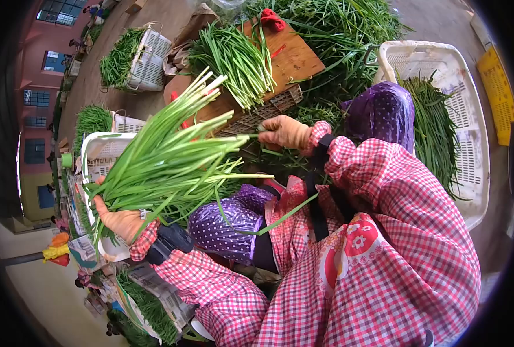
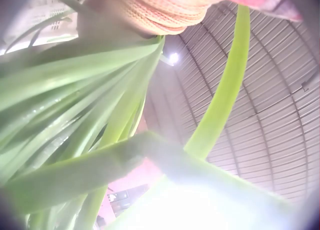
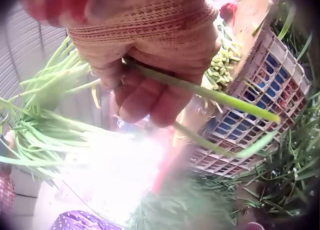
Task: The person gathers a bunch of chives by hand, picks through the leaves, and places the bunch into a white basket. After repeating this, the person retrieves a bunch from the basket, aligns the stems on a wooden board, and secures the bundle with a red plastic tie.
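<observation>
A person in a red checked smock sits among piles of long green stalks, seen from above. The left hand point(image 1: 121, 222), gloved, is wrapped around the lower end of a thick bunch of green stalks point(image 1: 164, 162), which fans up and away towards the right. The right hand point(image 1: 284, 132), also gloved, is out in front, just beside an upturned crate point(image 1: 257, 118) that carries a wooden board point(image 1: 294, 58) with a heap of cut stalks point(image 1: 234, 58). Its fingers point(image 3: 145, 97) are curled, pinching a single stalk point(image 3: 210, 93) against the palm. A white basket point(image 1: 476, 133) of more greens stands to the right. The step in hand seems to be gathering loose stalks into the bunch. The next move would likely call for carrying the single stalk across and lining its end up with the others, while the left hand loosens just enough to take it.
</observation>
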A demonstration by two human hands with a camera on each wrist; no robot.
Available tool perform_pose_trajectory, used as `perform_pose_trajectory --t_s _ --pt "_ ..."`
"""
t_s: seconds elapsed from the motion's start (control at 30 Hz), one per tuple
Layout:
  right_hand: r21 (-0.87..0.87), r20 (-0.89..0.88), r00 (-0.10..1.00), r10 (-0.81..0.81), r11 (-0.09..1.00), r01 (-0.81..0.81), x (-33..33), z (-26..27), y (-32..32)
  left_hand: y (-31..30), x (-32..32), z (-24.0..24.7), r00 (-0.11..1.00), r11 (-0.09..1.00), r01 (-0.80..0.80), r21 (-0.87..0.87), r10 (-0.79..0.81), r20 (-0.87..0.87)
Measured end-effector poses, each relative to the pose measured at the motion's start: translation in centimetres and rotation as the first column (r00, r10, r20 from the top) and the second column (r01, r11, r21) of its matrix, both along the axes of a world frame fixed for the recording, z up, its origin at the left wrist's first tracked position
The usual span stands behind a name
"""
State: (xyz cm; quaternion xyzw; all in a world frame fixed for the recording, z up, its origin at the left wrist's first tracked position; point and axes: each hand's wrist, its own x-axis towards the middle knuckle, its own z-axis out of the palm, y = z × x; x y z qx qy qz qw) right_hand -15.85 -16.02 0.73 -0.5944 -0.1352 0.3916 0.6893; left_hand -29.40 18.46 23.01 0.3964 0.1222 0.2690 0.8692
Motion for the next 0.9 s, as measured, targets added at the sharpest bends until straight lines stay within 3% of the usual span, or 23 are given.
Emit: perform_pose_trajectory --t_s 0.03,0.1,0.17,0.23,0.3,0.37,0.5,0.57,0.63,0.67,0.7,0.77,0.8,0.9 --pt "-0.168 0.153 0.983 0.097 0.983 -0.071 0.0 -0.7 -0.6 -0.1 0.1 -0.3 1.000 1.000 0.003 0.002 -0.003 0.001" --pt "-0.227 0.164 0.981 0.099 0.972 -0.060 -0.5 0.0 -1.6 -0.3 0.1 -0.4 0.992 0.972 0.087 -0.218 -0.064 0.110" --pt "-0.393 0.152 0.964 0.218 0.908 -0.144 -0.3 -0.7 -2.2 -0.7 0.5 -1.1 0.995 0.981 0.057 -0.187 -0.041 0.088" --pt "-0.415 0.106 0.978 0.181 0.902 -0.122 -0.4 -2.7 -2.0 -0.8 0.4 -2.1 0.999 0.990 -0.017 -0.140 0.013 -0.031" --pt "-0.330 0.062 0.993 0.105 0.941 -0.079 0.0 -3.1 -2.2 -0.8 0.2 -3.5 0.999 0.981 -0.048 -0.186 0.049 0.004" --pt "-0.474 0.136 0.984 0.119 0.879 -0.041 0.3 -2.7 -2.7 -0.9 0.3 -4.3 0.994 0.985 -0.105 -0.138 0.099 -0.046" --pt "-0.718 0.377 0.874 0.307 0.692 0.067 0.7 -4.3 -4.9 -0.4 -0.4 -3.9 0.993 0.979 -0.117 -0.167 0.116 -0.014" --pt "-0.778 0.341 0.845 0.412 0.628 0.008 0.7 -4.7 -5.2 -0.3 -1.1 -3.2 0.991 0.983 -0.130 -0.128 0.133 0.018" --pt "-0.853 0.341 0.594 0.728 0.505 -0.129 0.3 -5.6 -4.8 0.0 -1.8 -2.7 0.992 0.990 0.030 -0.141 -0.012 0.125" --pt "-0.884 0.344 0.482 0.806 0.451 -0.125 -0.1 -4.4 -4.4 0.2 -1.9 -2.6 0.993 0.995 0.010 -0.100 0.002 0.117" --pt "-0.884 0.346 0.479 0.807 0.451 -0.122 0.0 -3.1 -4.0 0.3 -2.0 -2.6 0.993 0.995 0.008 -0.100 0.004 0.121" --pt "-0.821 0.556 0.249 0.793 0.571 0.011 -0.1 -1.0 -3.6 0.2 -2.0 -2.7 0.992 0.995 -0.028 -0.093 0.039 0.117" --pt "-0.855 0.498 0.266 0.825 0.518 -0.007 0.3 0.0 -3.3 -0.1 -2.0 -2.5 0.993 0.995 -0.029 -0.091 0.039 0.113" --pt "-0.843 0.520 0.281 0.806 0.537 0.019 1.4 3.0 -4.6 -1.0 -1.6 -2.5 0.986 0.990 0.039 -0.134 -0.016 0.167"
